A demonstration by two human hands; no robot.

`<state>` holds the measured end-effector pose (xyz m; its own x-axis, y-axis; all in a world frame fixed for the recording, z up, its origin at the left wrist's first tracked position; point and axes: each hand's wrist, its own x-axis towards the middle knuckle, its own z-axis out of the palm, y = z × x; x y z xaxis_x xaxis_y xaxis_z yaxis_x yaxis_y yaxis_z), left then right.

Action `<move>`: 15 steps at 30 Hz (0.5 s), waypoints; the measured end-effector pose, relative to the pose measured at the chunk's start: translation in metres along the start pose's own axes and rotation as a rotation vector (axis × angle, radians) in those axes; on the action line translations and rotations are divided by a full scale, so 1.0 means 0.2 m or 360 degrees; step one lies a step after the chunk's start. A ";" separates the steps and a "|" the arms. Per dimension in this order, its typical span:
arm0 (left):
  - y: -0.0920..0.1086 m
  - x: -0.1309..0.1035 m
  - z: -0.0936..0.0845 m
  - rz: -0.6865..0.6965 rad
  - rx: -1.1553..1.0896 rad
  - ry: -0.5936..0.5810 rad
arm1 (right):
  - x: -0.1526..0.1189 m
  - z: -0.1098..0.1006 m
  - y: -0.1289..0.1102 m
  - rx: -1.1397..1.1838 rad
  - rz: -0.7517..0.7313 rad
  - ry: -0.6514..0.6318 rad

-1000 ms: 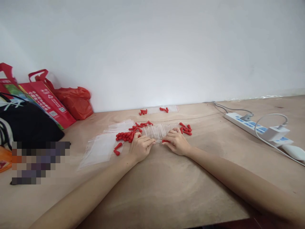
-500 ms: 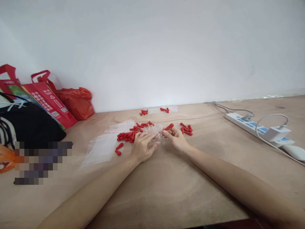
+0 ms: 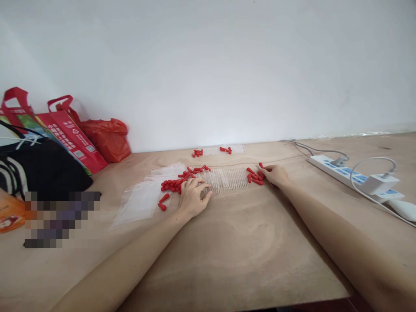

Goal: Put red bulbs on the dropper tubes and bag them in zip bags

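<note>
My right hand (image 3: 274,174) pinches a red rubber dropper bulb (image 3: 261,165) at the right edge of a small group of red bulbs (image 3: 255,177). Whether a tube is fixed in the pinched bulb is hidden. My left hand (image 3: 194,200) lies open with fingers and thumb apart, at the left end of a row of clear thin dropper tubes (image 3: 229,179). Just behind its fingers sits a bigger pile of red bulbs (image 3: 171,186), partly covered by the hand. Two loose bulbs (image 3: 163,202) lie to its left.
Clear zip bags (image 3: 139,204) overlap on the wooden table at left. Farther back lies another bag (image 3: 238,149) with small red bulbs (image 3: 197,153) by it. A power strip (image 3: 344,171) with cables is at right. Red bags (image 3: 69,141) and a black bag (image 3: 45,169) stand left.
My right hand has moved right, from above the tubes to the small bulb group, and the red-bulbed dropper has left the middle. My left hand has stayed almost in place.
</note>
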<state>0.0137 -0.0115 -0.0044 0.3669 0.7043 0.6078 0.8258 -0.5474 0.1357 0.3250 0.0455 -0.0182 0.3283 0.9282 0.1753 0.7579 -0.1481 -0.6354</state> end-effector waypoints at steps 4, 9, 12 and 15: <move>0.01 0.00 -0.01 -0.0053 0.0020 -0.0071 | 0.00 0.02 0.00 -0.0089 -0.0027 -0.0029; 0.02 0.00 -0.02 -0.0082 0.0039 -0.0113 | 0.00 0.01 0.02 -0.0094 -0.0080 0.0027; 0.01 -0.01 -0.03 -0.0103 0.0044 -0.0112 | -0.01 0.01 0.03 -0.0084 -0.0115 0.0097; 0.00 -0.01 -0.03 -0.0113 0.0056 -0.0107 | -0.03 0.01 0.01 -0.0007 -0.0126 0.0181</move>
<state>0.0107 -0.0165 -0.0014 0.3339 0.7701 0.5436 0.8649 -0.4795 0.1481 0.3240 0.0405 -0.0227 0.3290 0.8924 0.3089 0.7861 -0.0776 -0.6132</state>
